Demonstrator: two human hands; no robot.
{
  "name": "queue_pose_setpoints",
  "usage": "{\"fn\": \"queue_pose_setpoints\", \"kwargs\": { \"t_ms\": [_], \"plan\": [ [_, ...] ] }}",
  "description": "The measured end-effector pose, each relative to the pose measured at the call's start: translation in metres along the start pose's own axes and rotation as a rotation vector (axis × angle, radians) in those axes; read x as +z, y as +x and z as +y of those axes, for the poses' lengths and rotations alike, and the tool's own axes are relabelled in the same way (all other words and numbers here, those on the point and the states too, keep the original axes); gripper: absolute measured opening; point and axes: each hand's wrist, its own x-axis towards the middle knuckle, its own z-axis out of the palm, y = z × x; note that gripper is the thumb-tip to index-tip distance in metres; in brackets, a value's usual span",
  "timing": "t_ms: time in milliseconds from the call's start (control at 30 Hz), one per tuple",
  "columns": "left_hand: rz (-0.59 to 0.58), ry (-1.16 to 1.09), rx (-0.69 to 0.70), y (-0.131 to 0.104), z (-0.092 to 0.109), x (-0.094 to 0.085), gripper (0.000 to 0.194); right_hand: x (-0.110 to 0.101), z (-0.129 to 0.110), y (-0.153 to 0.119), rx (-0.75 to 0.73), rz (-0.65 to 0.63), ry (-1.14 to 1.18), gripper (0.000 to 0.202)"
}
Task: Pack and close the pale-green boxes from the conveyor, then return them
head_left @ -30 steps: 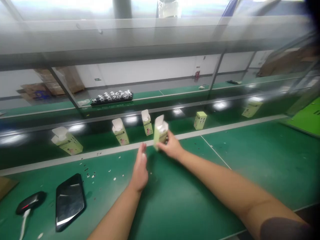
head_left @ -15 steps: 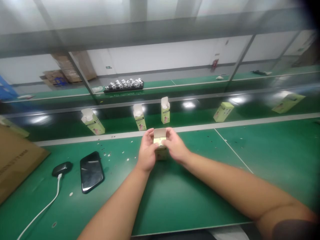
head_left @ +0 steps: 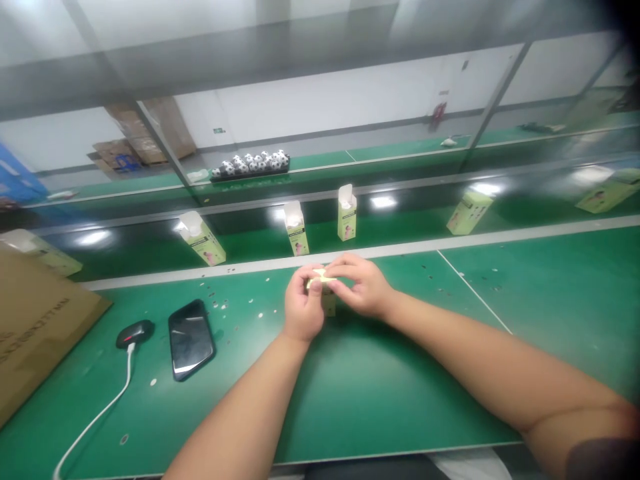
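A small pale green carton (head_left: 330, 307) stands upright at the near side of the table, between my two hands. My left hand (head_left: 306, 307) grips its left side, the thumb on the top edge. My right hand (head_left: 366, 288) pinches the carton's top flap with thumb and fingers at the right. The flap lies nearly flat over the top, and the fingers cover part of it. Beyond my hands, an open-topped green carton (head_left: 299, 233) and another one (head_left: 347, 220) stand on the dark green conveyor belt (head_left: 400, 223).
Further cartons ride the belt, one left (head_left: 206, 245) and one right (head_left: 469, 215). A phone (head_left: 192, 340), a black device (head_left: 135, 333) with a white cable and a brown cardboard box (head_left: 45, 320) are on the left. Football-patterned balls (head_left: 253, 164) fill a tray behind.
The carton's top flap stood upright and is now folded down. My right hand has shifted from the carton's side onto the flap. The cartons on the belt have moved right.
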Motion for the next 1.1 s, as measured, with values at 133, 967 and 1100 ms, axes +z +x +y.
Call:
{"fn": "queue_pose_setpoints", "kwargs": {
  "t_ms": [133, 967, 1100],
  "plan": [
    [0.015, -0.027, 0.023, -0.002, 0.0, 0.003, 0.024, 0.002, -0.002, -0.004, -0.091, 0.026, -0.124, 0.017],
    [-0.14, 0.186, -0.432, 0.001, -0.028, 0.01, 0.048, -0.12, 0.174, -0.024, 0.445, 0.533, -0.805, 0.062],
    [-0.136, 0.19, -0.411, 0.001, -0.03, 0.009, 0.045, -0.082, 0.172, 0.001, 0.441, 0.443, -0.59, 0.088]
  ]
}}
